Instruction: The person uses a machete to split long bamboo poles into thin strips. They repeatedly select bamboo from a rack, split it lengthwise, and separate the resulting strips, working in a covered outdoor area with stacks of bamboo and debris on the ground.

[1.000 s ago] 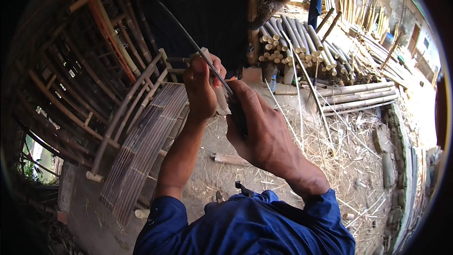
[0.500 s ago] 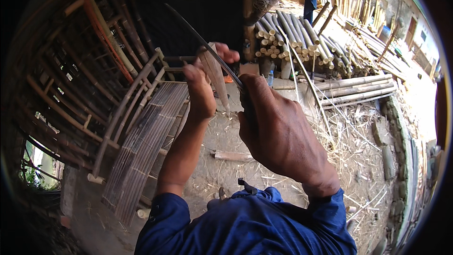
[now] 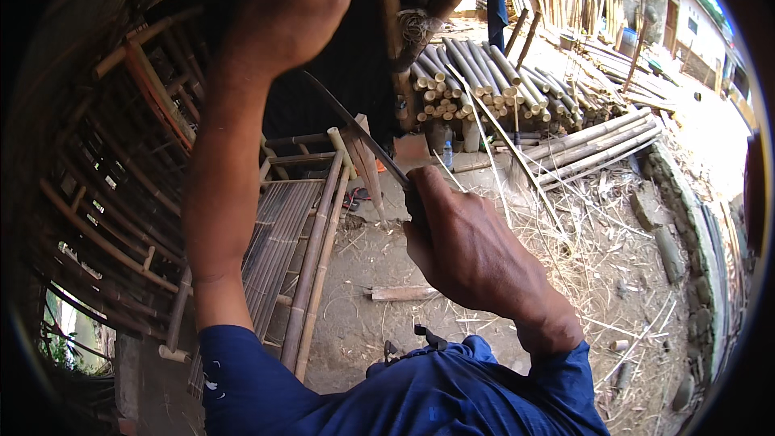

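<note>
My right hand (image 3: 484, 246) is wrapped round the dark handle of a long knife (image 3: 379, 151). Its narrow blade slants up and to the left. Behind the blade, a pale wooden stake (image 3: 367, 165) stands upright with its tapered end down, and neither hand appears to hold it. My left hand (image 3: 295, 12) is raised high at the top of the view, the arm stretched up and forward. Its fingers run past the upper edge, so what they do or hold is hidden.
A slatted bamboo bench (image 3: 270, 234) with pole rails stands on the left by a bamboo frame (image 3: 105, 218). Cut bamboo poles (image 3: 476, 73) are stacked ahead to the right. A short wood piece (image 3: 404, 293) and scattered shavings lie on the dirt floor. A bottle (image 3: 447, 153) stands near the stack.
My left hand has moved from beside the stake and blade up to the top left. The view has shifted slightly. My right hand keeps the knife at much the same slant.
</note>
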A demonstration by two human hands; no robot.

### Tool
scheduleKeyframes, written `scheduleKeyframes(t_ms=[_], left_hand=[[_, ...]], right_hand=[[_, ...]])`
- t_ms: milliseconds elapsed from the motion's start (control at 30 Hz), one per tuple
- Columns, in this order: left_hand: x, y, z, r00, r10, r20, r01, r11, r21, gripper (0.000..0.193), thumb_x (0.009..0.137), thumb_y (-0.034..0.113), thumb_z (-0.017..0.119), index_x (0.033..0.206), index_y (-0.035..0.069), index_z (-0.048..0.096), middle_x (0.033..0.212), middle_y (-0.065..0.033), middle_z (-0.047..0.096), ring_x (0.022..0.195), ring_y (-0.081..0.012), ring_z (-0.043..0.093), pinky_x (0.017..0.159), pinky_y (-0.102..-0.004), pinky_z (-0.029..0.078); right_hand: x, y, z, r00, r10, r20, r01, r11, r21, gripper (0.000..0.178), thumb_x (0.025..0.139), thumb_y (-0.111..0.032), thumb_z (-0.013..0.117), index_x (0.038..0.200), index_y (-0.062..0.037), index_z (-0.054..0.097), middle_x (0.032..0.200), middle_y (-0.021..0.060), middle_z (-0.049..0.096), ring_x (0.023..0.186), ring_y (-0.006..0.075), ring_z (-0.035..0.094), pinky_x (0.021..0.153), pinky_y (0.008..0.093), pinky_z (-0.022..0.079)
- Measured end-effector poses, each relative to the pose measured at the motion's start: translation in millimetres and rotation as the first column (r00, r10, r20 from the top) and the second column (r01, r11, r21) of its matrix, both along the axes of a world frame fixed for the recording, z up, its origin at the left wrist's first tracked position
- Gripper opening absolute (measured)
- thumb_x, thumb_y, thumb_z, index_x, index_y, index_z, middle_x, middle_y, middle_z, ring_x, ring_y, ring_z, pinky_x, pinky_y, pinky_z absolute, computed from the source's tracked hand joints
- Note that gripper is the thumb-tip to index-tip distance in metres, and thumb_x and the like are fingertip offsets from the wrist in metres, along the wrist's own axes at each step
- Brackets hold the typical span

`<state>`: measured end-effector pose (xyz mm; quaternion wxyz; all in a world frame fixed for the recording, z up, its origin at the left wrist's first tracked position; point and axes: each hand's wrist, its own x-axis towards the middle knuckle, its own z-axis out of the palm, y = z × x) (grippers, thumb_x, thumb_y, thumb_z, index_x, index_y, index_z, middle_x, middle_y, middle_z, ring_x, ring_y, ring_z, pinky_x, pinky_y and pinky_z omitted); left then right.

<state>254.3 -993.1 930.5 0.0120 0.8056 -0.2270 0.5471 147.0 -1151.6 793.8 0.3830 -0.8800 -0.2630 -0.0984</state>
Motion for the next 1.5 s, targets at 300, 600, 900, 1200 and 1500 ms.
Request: scheduleKeyframes(t_ms=[300,600,900,1200,1500], left_hand=[[90.7,99.2,-136.4,0.869,-0.470,-0.155,0.307,0.757,-0.576,0.047,0.105,0.043,0.040,0.125,0.005,0.060,0.119,-0.0124,0.068,0.119,-0.0293,0.060,0.105,-0.0428,0.040],[30.8,95.8,-143.2,0.797,-0.604,-0.011,0.437,0.590,-0.679,0.028,0.086,0.015,0.079,0.101,-0.002,0.063,0.095,-0.0106,0.068,0.089,-0.0139,0.066,0.079,-0.0265,0.054],[98.7,94.7,-119.9,0.892,-0.424,0.156,0.417,0.638,-0.647,0.031,0.085,0.021,0.080,0.086,-0.006,0.066,0.075,-0.0090,0.069,0.065,-0.0118,0.065,0.059,-0.0239,0.054],[126.2,78.6,-111.2,0.902,-0.388,0.190,0.393,0.556,-0.733,0.030,0.082,0.017,0.082,0.089,-0.008,0.066,0.069,-0.0063,0.062,0.055,-0.0086,0.056,0.050,-0.0200,0.042],[144.0,74.5,-108.9,0.936,-0.154,0.317,0.349,0.530,-0.773,0.043,0.077,0.022,0.086,0.094,-0.011,0.064,0.075,-0.0132,0.062,0.063,-0.0139,0.059,0.056,-0.0228,0.046]], right_hand=[[53.5,59.7,-91.1,0.999,0.020,-0.030,-0.020,1.000,0.020,0.026,0.084,-0.005,0.056,0.104,0.0078,0.044,0.075,0.0284,0.062,0.073,0.0474,0.063,0.066,0.0536,0.047],[112.0,69.7,-74.7,0.980,0.034,-0.198,-0.019,0.997,0.075,0.033,0.076,-0.008,0.070,0.103,0.0078,0.059,0.087,0.0294,0.068,0.089,0.0435,0.069,0.078,0.0466,0.056],[185.3,82.0,-67.3,0.987,0.108,-0.115,-0.109,0.994,0.000,0.023,0.082,-0.010,0.064,0.096,0.0074,0.058,0.079,0.0259,0.069,0.077,0.0403,0.070,0.070,0.0475,0.057],[271.1,89.0,-189.6,0.918,0.274,-0.288,-0.239,0.959,0.151,0.020,0.075,-0.011,0.067,0.084,0.0049,0.059,0.073,0.0249,0.065,0.076,0.0398,0.069,0.070,0.0464,0.053],[316.6,71.8,-204.5,0.846,0.327,-0.421,-0.326,0.942,0.076,0.018,0.078,-0.013,0.063,0.085,0.0047,0.062,0.077,0.0265,0.067,0.078,0.0410,0.069,0.071,0.0493,0.054]])
